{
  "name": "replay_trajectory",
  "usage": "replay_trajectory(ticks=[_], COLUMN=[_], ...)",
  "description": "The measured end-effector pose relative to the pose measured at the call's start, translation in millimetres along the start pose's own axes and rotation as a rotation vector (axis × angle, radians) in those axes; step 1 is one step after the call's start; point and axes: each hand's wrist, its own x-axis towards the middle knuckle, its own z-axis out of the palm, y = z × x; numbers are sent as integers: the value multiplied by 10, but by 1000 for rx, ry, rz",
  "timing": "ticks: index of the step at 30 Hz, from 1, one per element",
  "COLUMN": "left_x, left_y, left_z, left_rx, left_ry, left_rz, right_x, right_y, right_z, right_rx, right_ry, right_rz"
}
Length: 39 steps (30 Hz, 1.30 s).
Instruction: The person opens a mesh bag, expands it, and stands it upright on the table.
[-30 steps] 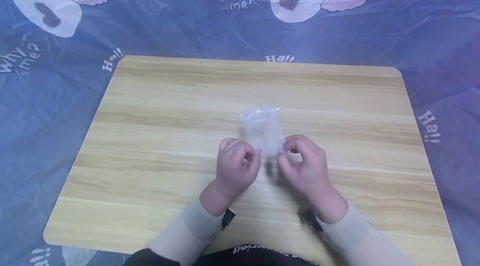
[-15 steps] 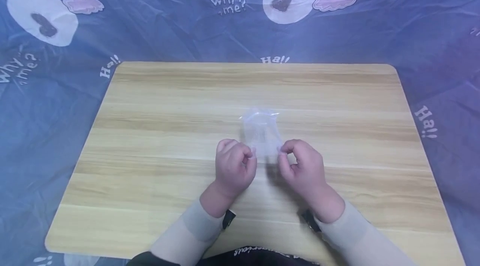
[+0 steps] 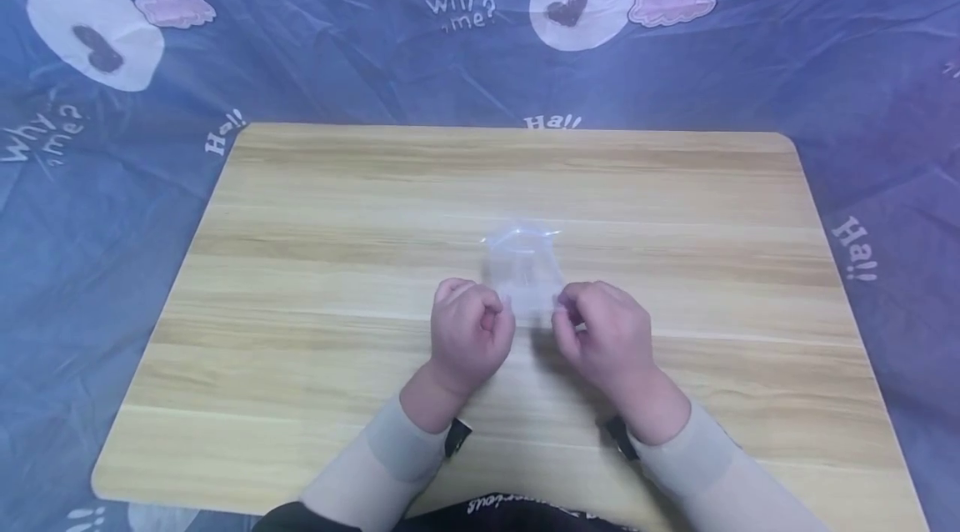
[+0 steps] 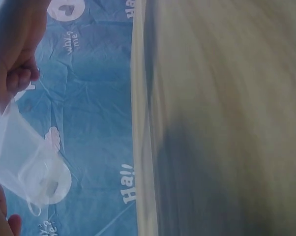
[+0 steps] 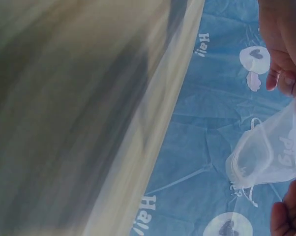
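Observation:
A small sheer white drawstring pouch (image 3: 523,265) is stretched between my two hands over the middle of the table. My left hand (image 3: 472,332) pinches its near left corner between thumb and forefinger. On the other side, my right hand (image 3: 606,336) pinches the near right corner the same way. The pouch's far end, with shiny cord ends at both sides, points away from me. In the right wrist view the see-through pouch (image 5: 273,145) shows a thin cord loop at its narrower end. The left wrist view shows the pouch (image 4: 25,147) clear of the table.
The wood-grain table (image 3: 300,223) has rounded corners. Behind and around it hangs a blue printed cloth (image 3: 360,32) with white lettering and pink clouds. Black wrist camera mounts (image 3: 621,439) sit at the inner sides of both wrists.
Both hands have drawn slightly closer to each other, still pinching the pouch. Its far end has shifted slightly toward me, and the head view has tilted a little.

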Motion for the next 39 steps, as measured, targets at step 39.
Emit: replay_trajectory(ticks=[39], left_x=[179], left_y=[-15], left_z=[-67], left_rx=[45], left_ry=[-264], left_rz=[-77], right_x=[94], right_y=[41], right_z=[-114], right_rx=[-13], right_ry=[-215], right_rz=[17])
